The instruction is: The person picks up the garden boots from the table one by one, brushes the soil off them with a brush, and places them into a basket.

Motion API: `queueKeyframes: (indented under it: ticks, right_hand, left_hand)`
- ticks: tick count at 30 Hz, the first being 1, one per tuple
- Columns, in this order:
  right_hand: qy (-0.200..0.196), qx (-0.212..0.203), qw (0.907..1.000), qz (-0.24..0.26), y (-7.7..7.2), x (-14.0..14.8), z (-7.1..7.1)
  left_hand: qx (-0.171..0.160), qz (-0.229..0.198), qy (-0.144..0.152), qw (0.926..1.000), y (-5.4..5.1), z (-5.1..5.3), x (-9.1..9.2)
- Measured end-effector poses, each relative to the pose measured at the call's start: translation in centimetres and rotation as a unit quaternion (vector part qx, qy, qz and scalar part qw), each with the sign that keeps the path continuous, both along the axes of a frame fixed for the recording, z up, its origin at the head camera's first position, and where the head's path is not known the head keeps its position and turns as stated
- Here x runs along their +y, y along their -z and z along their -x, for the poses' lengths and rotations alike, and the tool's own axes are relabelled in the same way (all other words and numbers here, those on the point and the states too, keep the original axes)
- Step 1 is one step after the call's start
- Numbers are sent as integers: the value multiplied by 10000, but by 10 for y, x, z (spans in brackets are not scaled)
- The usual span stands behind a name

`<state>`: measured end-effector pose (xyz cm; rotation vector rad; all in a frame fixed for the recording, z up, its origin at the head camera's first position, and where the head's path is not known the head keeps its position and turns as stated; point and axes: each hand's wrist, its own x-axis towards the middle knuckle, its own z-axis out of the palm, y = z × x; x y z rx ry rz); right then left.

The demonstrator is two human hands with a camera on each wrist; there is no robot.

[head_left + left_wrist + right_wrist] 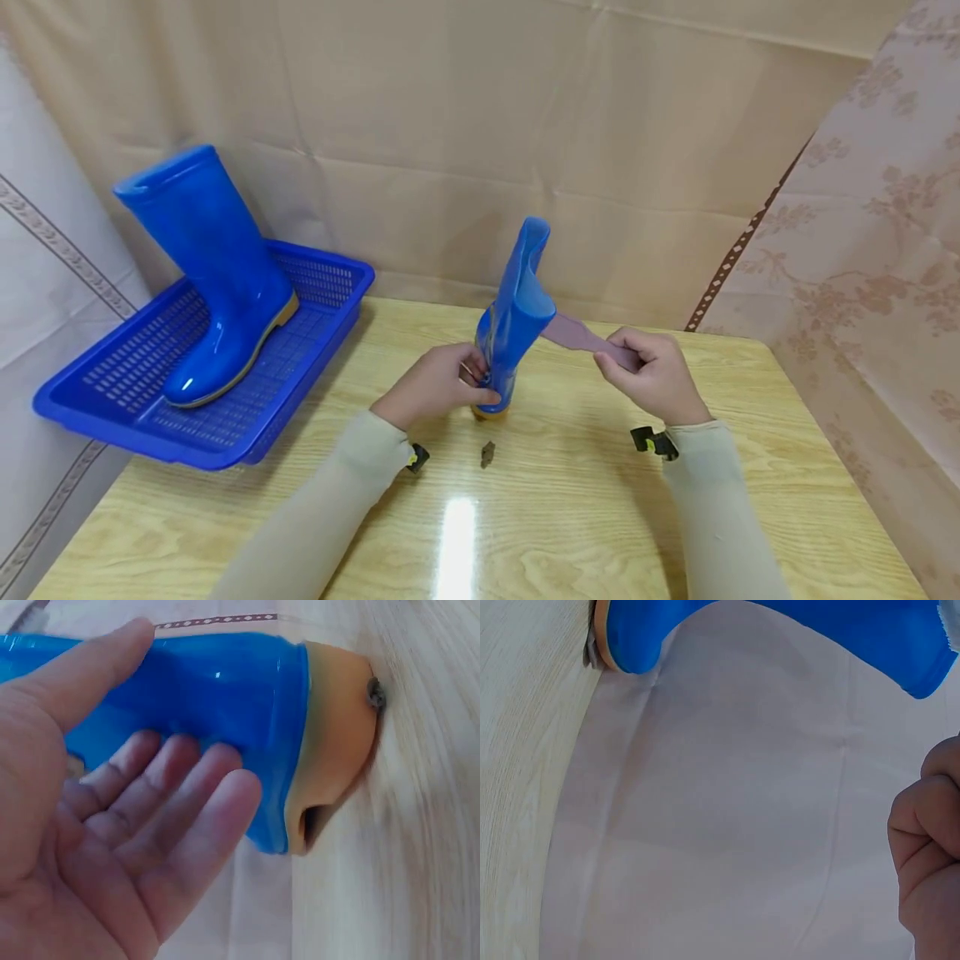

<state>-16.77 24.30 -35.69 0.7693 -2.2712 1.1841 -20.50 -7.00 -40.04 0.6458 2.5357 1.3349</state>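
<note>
A blue rubber boot [517, 317] with a yellow-tan sole stands upright on the table, its heel towards me. My left hand [442, 383] is at the boot's back near the ankle. In the left wrist view the fingers [202, 802] are loosely bent, tips against or just before the blue surface, thumb spread above. My right hand [652, 371] grips the mauve handle of a brush [573, 333]; its far end is hidden behind the boot's shaft. White, frayed bristles [950, 622] appear beside the boot top in the right wrist view. A brown clump of dirt [487, 454] lies before the heel.
On the left a blue perforated plastic basket [315, 367] holds a second blue boot [225, 258], leaning. Beige cloth [465, 125] hangs behind the wood-grain table [570, 517], with patterned cloth [885, 250] on the right.
</note>
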Motion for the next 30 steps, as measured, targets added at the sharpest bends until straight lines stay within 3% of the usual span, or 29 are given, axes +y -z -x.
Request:
queueKeyframes:
  ticks: [5, 10, 13, 16, 20, 24, 27, 30]
  right_hand:
    - [391, 115, 9991, 138, -6, 0, -3]
    - [975, 159, 9940, 479, -21, -7, -11]
    - [1281, 79, 9905, 496, -27, -11, -15]
    - [1451, -17, 9882, 487, -28, -13, -14]
    - [1466, -116, 9883, 399, -25, -14, -11]
    - [1135, -11, 9931, 283, -22, -10, -9]
    - [296, 84, 9994, 144, -13, 2, -5]
    - [-535, 57, 9986, 9, -6, 15, 0]
  left_hand:
    - [48, 47, -230, 9997, -1, -11, 18]
    - [-218, -146, 18, 9997, -2, -15, 24]
    - [-212, -189, 117, 9995, -3, -3, 14]
    - [-138, -299, -5, 9995, -3, 15, 2]
    - [-153, -538, -133, 9983, 4, 40, -2]
    - [-289, -758, 66, 9967, 12, 51, -1]
    - [-598, -912, 280, 9936, 14, 46, -3]
    - [-1014, -978, 453, 9890, 14, 36, -5]
